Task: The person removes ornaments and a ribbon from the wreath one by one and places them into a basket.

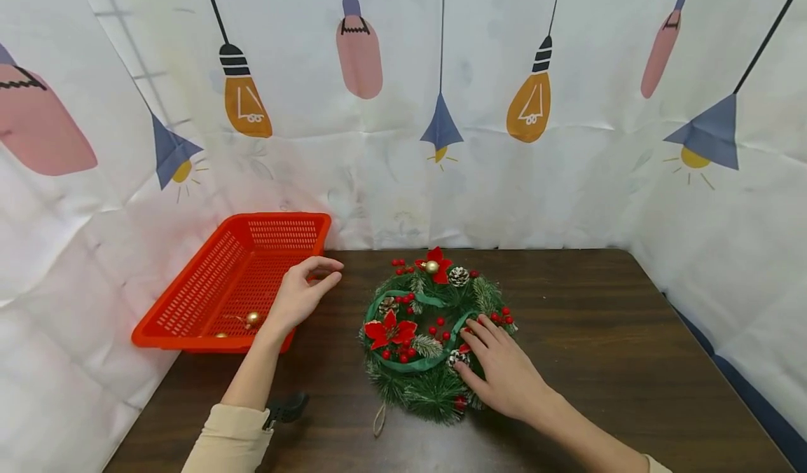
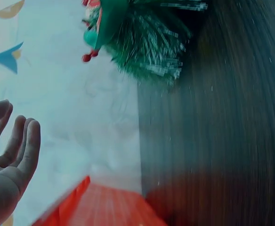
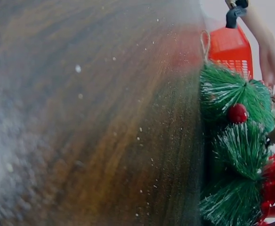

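Wreath (image 1: 435, 387): flat on the brown table (image 1: 586, 319), near its middle; the directions on it below are read from the head view.
Right hand (image 1: 501, 375): on the wreath's four o'clock side, palm down, fingers nearly straight and slightly spread over the greenery. It is not closed round anything; how firmly it presses, I cannot tell.
Right thumb (image 1: 469, 376): beside a frosted pine cone (image 1: 457, 358), at about five o'clock on the inner side.
Left hand (image 1: 302, 294): off the wreath, toward ten o'clock, at the basket's three o'clock edge. Its fingers are loosely bent, with a gap between them and the thumb, and it has hold of nothing.
Basket (image 1: 267, 266): red plastic with slotted walls, toward ten o'clock from the wreath and well apart from it.
Gold bauble (image 1: 253, 319): inside the basket, toward five o'clock.
Red flowers: one at twelve o'clock (image 1: 436, 255) with a gold ball (image 1: 431, 267) at its heart, another at nine (image 1: 390, 331).
Green ribbon (image 1: 410, 366): curving across the wreath, passing below the nine o'clock flower.
String loop (image 1: 379, 420): on the table at seven o'clock.
Black strap (image 1: 286, 408): at the left wrist.
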The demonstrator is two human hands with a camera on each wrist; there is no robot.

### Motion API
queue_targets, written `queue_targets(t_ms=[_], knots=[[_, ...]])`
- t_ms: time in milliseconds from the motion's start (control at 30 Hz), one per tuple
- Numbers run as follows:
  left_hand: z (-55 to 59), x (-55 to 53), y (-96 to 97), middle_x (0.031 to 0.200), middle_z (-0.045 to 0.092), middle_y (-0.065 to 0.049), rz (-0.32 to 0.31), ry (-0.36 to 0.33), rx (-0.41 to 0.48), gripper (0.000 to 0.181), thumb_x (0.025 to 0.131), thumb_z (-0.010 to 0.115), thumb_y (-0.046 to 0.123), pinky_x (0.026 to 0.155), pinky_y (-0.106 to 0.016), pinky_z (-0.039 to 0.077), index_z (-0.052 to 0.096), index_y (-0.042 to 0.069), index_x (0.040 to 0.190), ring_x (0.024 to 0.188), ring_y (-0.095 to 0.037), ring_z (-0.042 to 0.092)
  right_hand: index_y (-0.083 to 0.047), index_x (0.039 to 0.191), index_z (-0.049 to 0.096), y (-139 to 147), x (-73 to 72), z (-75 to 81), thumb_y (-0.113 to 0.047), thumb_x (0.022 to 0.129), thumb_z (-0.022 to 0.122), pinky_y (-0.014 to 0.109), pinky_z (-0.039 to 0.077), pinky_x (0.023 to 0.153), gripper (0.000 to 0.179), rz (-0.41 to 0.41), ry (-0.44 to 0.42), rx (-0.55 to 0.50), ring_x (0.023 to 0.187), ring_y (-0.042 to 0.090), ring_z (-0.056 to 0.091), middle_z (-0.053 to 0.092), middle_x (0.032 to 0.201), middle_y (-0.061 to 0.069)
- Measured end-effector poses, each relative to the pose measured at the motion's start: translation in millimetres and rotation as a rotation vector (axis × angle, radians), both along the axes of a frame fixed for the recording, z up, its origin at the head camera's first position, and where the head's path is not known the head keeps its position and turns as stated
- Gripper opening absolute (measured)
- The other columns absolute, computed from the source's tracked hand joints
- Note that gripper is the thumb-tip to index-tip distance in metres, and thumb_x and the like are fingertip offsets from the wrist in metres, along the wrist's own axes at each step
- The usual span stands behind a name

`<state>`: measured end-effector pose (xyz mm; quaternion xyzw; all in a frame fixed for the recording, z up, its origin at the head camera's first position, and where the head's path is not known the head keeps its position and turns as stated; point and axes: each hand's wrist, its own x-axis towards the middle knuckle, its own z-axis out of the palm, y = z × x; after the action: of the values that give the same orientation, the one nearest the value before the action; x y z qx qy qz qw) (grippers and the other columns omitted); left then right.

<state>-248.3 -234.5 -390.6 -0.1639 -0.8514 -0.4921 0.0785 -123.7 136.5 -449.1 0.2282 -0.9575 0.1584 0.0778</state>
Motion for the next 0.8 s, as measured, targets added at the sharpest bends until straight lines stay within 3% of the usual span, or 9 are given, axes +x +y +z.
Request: queue_targets(t_ms=[200, 433, 800], knots=[[-8.8, -9.9, 22.8, 0.113, 0.071, -0.006, -0.067, 0.013, -0.003, 0.016, 0.100, 0.071, 0.017, 0.091, -0.044, 0.054, 0.073, 0.012, 0.115, 0.103, -0.026, 0.066, -0.001, 0.143, 0.059, 0.1, 0.1, -0.7, -0.046, 0.104, 0.057, 0.059, 0.029, 0.117, 0.059, -0.004, -0.003, -0.006, 0.148, 0.041, 0.031, 0.047, 0.153, 0.019], [-13.7, -20.7, 47.6, 0.118, 0.069, -0.008, -0.156, -0.034, -0.015, 0.019, 0.100, 0.071, 0.014, 0.093, -0.048, 0.055, 0.072, 0.010, 0.117, 0.107, -0.028, 0.066, -0.001, 0.143, 0.059, 1.4, 0.7, -1.5, -0.045, 0.104, 0.059, 0.059, 0.028, 0.117, 0.059, -0.009, -0.011, -0.019, 0.149, 0.040, 0.030, 0.047, 0.154, 0.018], [-8.1, -39.3, 78.3, 0.116, 0.071, -0.005, -0.246, -0.087, -0.069, 0.022, 0.099, 0.071, 0.014, 0.089, -0.044, 0.056, 0.072, 0.008, 0.121, 0.106, -0.023, 0.067, -0.002, 0.144, 0.058, 0.1, 0.9, -1.0, -0.045, 0.104, 0.058, 0.059, 0.028, 0.117, 0.059, -0.010, -0.018, -0.023, 0.149, 0.040, 0.030, 0.046, 0.154, 0.019]])
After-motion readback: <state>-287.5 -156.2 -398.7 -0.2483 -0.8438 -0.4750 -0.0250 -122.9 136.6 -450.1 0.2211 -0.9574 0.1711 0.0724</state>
